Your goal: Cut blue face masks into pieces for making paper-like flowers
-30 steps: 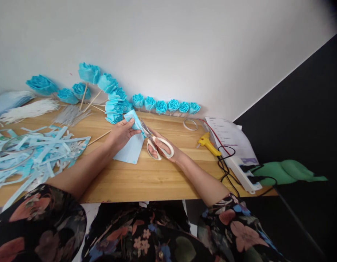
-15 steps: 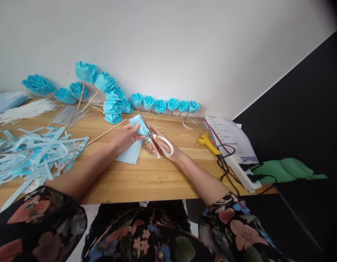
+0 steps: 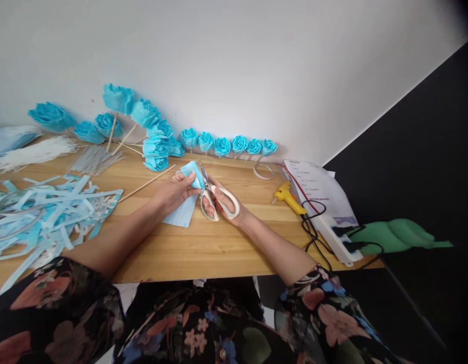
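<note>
My left hand pinches a small folded piece of light blue material between thumb and fingers. Just right of it, my right hand is closed on white-handled scissors, fingers through the loops. The scissor blades point up and away, beside the right edge of the folded piece. Beneath my left hand a flat pale blue sheet lies on the wooden table.
Blue flowers on sticks line the wall. Cut strips and white strands lie left. At right are a tape roll, yellow glue gun, papers, power strip and green object.
The scissors' handles have spread slightly wider and the blades have shifted a little left. The folded blue piece has tilted slightly in my left hand.
</note>
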The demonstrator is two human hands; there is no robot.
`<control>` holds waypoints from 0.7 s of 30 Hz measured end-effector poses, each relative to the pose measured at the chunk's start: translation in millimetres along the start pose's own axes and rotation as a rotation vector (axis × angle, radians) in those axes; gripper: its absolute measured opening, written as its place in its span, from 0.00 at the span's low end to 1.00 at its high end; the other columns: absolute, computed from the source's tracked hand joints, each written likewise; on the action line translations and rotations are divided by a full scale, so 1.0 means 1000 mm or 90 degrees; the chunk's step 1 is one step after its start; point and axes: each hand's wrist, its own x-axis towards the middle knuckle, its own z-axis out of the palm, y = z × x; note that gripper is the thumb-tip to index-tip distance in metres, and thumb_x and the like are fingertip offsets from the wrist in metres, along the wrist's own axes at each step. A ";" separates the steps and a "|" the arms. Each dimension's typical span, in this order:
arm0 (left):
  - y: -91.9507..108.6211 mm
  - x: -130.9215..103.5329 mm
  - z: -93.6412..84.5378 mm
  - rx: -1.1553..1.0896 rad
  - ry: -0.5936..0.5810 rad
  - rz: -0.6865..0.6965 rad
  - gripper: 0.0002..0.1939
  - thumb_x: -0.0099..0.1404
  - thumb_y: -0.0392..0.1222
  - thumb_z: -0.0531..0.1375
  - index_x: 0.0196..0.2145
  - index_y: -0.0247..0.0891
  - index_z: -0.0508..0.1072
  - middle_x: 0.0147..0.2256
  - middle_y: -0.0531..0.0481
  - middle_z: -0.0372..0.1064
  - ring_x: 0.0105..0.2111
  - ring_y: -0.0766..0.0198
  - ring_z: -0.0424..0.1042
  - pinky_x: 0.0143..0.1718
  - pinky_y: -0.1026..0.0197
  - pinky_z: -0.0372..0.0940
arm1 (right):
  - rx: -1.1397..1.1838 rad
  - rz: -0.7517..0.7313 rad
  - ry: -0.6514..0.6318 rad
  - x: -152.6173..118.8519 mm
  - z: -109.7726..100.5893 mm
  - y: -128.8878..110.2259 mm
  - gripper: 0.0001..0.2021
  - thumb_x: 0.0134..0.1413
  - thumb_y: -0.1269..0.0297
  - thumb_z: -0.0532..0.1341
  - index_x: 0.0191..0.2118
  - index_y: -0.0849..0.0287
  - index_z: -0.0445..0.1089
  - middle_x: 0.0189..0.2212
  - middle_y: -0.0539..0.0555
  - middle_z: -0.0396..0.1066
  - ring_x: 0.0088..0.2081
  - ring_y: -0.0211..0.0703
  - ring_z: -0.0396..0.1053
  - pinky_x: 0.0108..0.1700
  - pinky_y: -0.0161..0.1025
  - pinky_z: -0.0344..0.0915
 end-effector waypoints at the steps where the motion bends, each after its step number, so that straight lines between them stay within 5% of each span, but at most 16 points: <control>1: 0.000 0.000 0.000 -0.001 0.003 0.002 0.06 0.59 0.37 0.70 0.30 0.33 0.77 0.27 0.51 0.77 0.25 0.70 0.75 0.29 0.69 0.73 | 0.002 -0.003 0.008 0.000 0.001 0.000 0.38 0.60 0.45 0.61 0.69 0.53 0.48 0.28 0.48 0.68 0.23 0.34 0.62 0.23 0.33 0.62; 21: 0.006 -0.003 0.003 -0.026 0.013 -0.001 0.05 0.67 0.36 0.62 0.33 0.33 0.76 0.29 0.48 0.78 0.27 0.66 0.77 0.32 0.64 0.74 | 0.038 0.038 0.084 -0.001 0.010 -0.006 0.47 0.54 0.48 0.67 0.72 0.53 0.42 0.24 0.45 0.68 0.18 0.30 0.57 0.19 0.28 0.56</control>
